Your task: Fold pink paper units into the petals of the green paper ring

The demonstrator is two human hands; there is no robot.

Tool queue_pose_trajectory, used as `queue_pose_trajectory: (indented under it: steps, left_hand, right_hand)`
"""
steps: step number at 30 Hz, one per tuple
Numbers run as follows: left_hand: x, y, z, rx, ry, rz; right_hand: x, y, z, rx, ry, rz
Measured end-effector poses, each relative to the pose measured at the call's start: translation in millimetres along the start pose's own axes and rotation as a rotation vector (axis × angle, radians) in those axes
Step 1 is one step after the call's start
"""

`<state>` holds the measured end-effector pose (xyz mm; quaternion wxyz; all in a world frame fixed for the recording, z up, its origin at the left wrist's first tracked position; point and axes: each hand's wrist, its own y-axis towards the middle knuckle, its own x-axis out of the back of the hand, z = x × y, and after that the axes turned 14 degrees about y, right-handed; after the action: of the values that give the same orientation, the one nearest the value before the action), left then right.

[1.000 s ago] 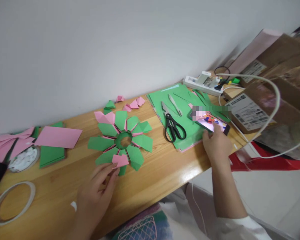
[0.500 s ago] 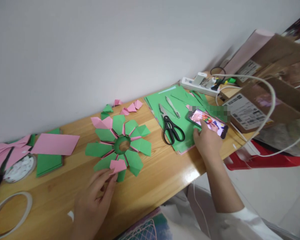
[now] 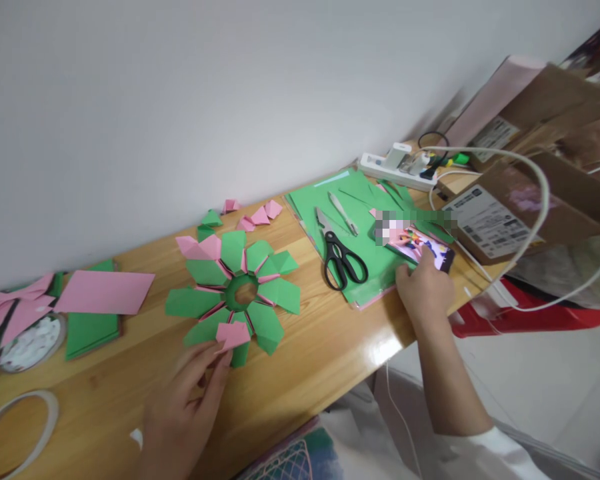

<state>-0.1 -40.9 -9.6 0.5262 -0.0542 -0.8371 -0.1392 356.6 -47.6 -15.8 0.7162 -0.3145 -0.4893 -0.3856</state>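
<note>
**At lower left of centre, left hand pinches pink paper**

The left hand (image 3: 185, 393) presses thumb and fingers on a folded pink piece (image 3: 234, 335) over the green-and-pink ring (image 3: 267, 324). Right of centre, the right hand (image 3: 427, 290), thumb and forefinger spread, touches the phone (image 3: 411, 241). Far left, a round dish (image 3: 63, 331) holds white bits (image 3: 34, 341).

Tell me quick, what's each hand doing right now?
Left hand: closed, fingertips pinching a folded pink paper.
Right hand: holding nothing visible, a finger at the phone screen.
</note>
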Motion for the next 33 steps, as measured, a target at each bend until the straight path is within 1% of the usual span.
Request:
queue_pose_trajectory:
  steps: [3, 8, 14, 21, 25, 29, 33]
  left_hand:
    - [-0.2, -0.4, 0.7, 0.005, -0.027, -0.001]
    - [2.4, 0.8, -1.4, -0.002, 0.025, 0.015]
    - [3.5, 0.2, -6.0, 0.05, -0.01, 0.054]
    - [1.9, 3.9, -2.5, -0.035, 0.047, -0.013]
    - [1.0, 3.3, -4.3, -0.068, 0.029, -0.037]
    - [1.8, 0.7, -6.3, -0.073, 0.022, -0.063]
    - [4.1, -2.0, -6.4, -0.047, 0.023, -0.059]
  right_hand:
    - [-3.5, -4.5, -3.4, -0.006, 0.039, -0.042]
    - [-7.0, -8.4, -4.8, 0.024, 0.085, -0.092]
    - [-9.1, -8.4, -4.2, 0.01, 0.093, -0.096]
    - [-11.1, -8.2, -5.0, 0.021, 0.102, -0.127]
    - [-12.6, -8.5, -5.8, 0.037, 0.106, -0.144]
    - [-13.5, -8.3, -7.9, 0.049, 0.112, -0.145]
    - [-13.4, -8.2, -8.9, 0.056, 0.137, -0.149]
